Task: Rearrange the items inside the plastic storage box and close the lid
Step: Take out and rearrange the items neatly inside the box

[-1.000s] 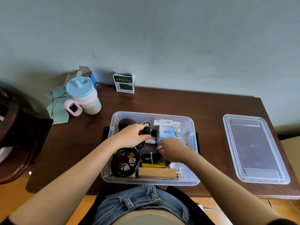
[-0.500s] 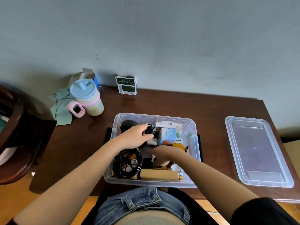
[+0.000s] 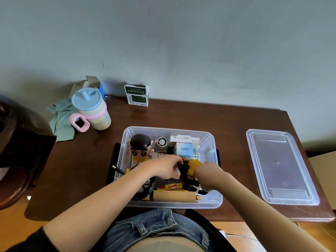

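Observation:
The clear plastic storage box point(image 3: 169, 129) stands open at the table's front middle, and both of my hands are inside it. My left hand point(image 3: 163, 168) curls its fingers on a black cord point(image 3: 184, 168) beside a yellow object point(image 3: 194, 165). My right hand point(image 3: 206, 177) points down, its fingers round a tied black cable bundle point(image 3: 194, 187); the fingertips are hidden. A cartoon figure point(image 3: 141, 148), a small fan point(image 3: 161, 142), a blue Q88 box point(image 3: 184, 149), a cable coil point(image 3: 147, 188), a yellow tube point(image 3: 172, 186) and a tan box point(image 3: 174, 196) lie inside. The clear lid point(image 3: 280, 166) lies flat to the right.
A pastel cup with a pink handle point(image 3: 92, 111) and a green cloth point(image 3: 61, 117) sit at the table's back left. A green-and-white carton point(image 3: 137, 95) stands against the wall. A dark wooden chair point(image 3: 11, 151) is at the left. The table's front edge meets my lap.
My left hand moved right from the box's back left to the middle, uncovering the cartoon figure. My right hand shifted right and down onto the cable bundle.

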A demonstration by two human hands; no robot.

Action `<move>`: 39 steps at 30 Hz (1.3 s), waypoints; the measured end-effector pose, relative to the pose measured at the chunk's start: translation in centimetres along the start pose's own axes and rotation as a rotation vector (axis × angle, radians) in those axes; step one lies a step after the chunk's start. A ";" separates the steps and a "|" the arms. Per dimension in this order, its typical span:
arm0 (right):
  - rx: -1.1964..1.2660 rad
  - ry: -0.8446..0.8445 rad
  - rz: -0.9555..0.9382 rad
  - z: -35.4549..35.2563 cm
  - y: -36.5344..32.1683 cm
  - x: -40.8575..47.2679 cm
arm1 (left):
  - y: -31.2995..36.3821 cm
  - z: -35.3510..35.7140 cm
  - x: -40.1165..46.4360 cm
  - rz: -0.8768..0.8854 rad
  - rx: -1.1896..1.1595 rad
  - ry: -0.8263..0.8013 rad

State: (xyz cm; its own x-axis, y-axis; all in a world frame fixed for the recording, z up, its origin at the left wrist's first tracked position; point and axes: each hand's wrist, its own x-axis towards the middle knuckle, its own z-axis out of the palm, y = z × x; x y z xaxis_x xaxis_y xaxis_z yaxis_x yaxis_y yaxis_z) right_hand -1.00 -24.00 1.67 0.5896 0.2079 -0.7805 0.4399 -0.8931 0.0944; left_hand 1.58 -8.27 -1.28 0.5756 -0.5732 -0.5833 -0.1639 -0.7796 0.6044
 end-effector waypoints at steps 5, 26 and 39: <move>0.069 0.024 0.021 0.1 1.2 -0.6 | 0.7 3.0 1.7 0.006 -0.073 -0.033; 0.434 0.164 -0.197 -0.4 -2.1 4.5 | -7.7 -4.4 -8.0 -0.192 -0.075 0.223; 0.838 0.071 -0.264 -1.1 -7.2 4.4 | -5.3 -3.5 -6.7 -0.242 0.230 0.107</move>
State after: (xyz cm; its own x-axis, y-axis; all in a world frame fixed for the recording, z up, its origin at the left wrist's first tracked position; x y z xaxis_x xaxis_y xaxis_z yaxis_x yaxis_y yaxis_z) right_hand -0.82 -16.20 -1.76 0.5921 0.4479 -0.6700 -0.0577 -0.8056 -0.5896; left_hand 1.42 0.61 1.34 0.6987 -0.3443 -0.6271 -0.1812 -0.9331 0.3105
